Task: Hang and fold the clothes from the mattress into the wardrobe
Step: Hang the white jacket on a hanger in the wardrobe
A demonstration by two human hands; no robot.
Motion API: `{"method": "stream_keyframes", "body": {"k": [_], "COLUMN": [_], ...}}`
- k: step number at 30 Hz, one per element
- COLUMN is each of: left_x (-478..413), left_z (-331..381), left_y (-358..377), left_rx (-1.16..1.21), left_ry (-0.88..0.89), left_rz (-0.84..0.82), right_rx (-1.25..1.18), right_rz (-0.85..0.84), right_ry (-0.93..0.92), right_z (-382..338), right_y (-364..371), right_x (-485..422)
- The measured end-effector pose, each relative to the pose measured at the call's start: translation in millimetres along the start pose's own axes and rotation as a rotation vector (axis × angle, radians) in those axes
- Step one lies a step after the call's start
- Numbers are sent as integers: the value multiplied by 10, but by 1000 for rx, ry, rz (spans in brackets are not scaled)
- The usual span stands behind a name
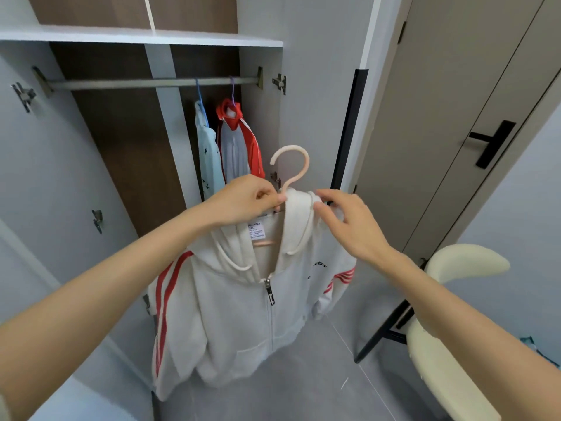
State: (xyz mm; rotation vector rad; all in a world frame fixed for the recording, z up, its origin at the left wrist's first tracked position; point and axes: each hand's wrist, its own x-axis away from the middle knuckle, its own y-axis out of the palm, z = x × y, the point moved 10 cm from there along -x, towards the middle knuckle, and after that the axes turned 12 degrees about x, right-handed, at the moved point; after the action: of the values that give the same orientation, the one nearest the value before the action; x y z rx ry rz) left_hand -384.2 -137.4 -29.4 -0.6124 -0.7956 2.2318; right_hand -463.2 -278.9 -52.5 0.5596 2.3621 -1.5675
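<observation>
Hoodie (233, 314) first: it is a pale grey zip-up with red stripes down both sleeves, and it hangs on a pink hanger (290, 165) held up in the air in front of the open wardrobe (127, 153), not yet on the rail (136, 83). The zip is closed up to the chest, and a white label shows inside the neck.

The left hand (243, 202) pinches the base of the hanger's hook, where the collar meets it, with fingers curled tight. The right hand (346, 223) grips the hood fabric at the top right of the neck, thumb and fingers closed on the cloth.

Inside the wardrobe, the metal rail runs across under a white shelf (145, 36). Two garments already hang at its right end: a light blue one with small dark marks (208, 159) on a blue hanger, and just beside it a red and grey jacket (238, 141) (its hanger hook looks purple).

To the right stands a closed beige door (455, 123) with a black handle (493, 144). Lower right, a cream chair (443, 344) on black legs sits near the right forearm.
</observation>
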Motion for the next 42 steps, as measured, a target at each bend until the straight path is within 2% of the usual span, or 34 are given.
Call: {"method": "stream_keyframes", "body": {"k": [2,4,8,11,13,15,18,20,23,24,28,31,33,35,38,40,42], "left_x": [31,77,156,208,246,286,299,266,151,109,-7,0,2,-8,-30,-23,24], "left_z": [23,-6,-162,-378,-587,-766,-811,-720,-508,-446,-285,-181,-148,-146,-204,-512,-875], "left_y": [-60,-140,-267,-397,-515,-610,-627,-576,-431,-383,-285,-281,-268,-267,-443,-629,-709], "left_rx": [-40,-40,-30,-55,-44,-17,67,125,115,108,85,110,139,167,68,13,4], "left_ry": [15,14,-24,-75,-128,-181,-173,-142,-92,-79,-32,24,51,69,154,62,-71], "left_rz": [21,31,40,110,157,184,177,152,81,62,2,-30,-16,19,162,297,364], "right_rx": [-98,-155,-120,-312,-465,-308,70,167,-63,-126,-158,-212,-238,-252,-276,-289,-303], "right_rz": [-139,-135,19,200,255,117,-293,-356,-214,-217,-430,-503,-454,-323,-178,-132,-99], "right_ry": [59,45,78,291,440,466,433,358,158,112,76,90,84,92,143,158,181], "right_z": [-84,-203,-262,-13,248,396,456,335,-184,-324,-573,-608,-641,-631,-517,-437,-354], "right_y": [116,102,-31,-204,-246,-164,217,354,279,269,385,411,394,328,205,113,14], "right_x": [-76,-112,-191,-205,-145,-125,31,72,-79,-130,-173,-120,-134,-190,-242,-260,-281]}}
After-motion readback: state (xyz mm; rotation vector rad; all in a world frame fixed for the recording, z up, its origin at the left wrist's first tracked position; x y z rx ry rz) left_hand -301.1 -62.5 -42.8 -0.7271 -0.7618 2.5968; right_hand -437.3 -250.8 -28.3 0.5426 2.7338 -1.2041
